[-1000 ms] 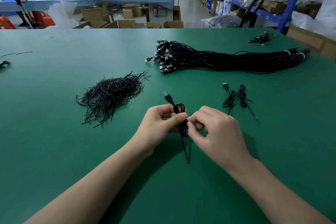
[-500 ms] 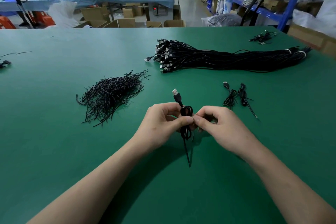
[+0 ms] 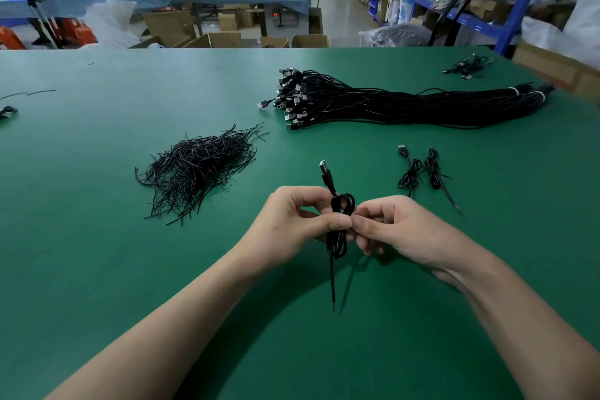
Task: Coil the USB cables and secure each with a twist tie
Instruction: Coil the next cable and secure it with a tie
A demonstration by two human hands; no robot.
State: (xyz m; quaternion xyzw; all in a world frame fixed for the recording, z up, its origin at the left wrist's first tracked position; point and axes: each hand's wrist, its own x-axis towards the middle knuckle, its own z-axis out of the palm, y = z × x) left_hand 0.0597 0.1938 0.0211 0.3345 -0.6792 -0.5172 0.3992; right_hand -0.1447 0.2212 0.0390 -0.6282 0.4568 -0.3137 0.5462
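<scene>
A coiled black USB cable [image 3: 341, 204] stands upright between my hands above the green table [image 3: 97, 269]. Its plug points up and away, and a straight tail hangs down toward me. My left hand [image 3: 292, 224] pinches the coil at its middle with thumb and fingers. My right hand [image 3: 399, 230] pinches the same spot from the right; whatever is under its fingertips is hidden. A heap of black twist ties [image 3: 198, 169] lies to the left. Two tied coiled cables [image 3: 422, 169] lie to the right.
A long bundle of loose black USB cables [image 3: 406, 104] stretches across the far right of the table. A few more cables [image 3: 467, 66] lie near the far right corner. Beyond the table's far edge stand cardboard boxes, another bench and blue shelving.
The coil has been lifted and turned more upright, its plug swinging right. My right hand has drawn back slightly while still pinching the coil's middle.
</scene>
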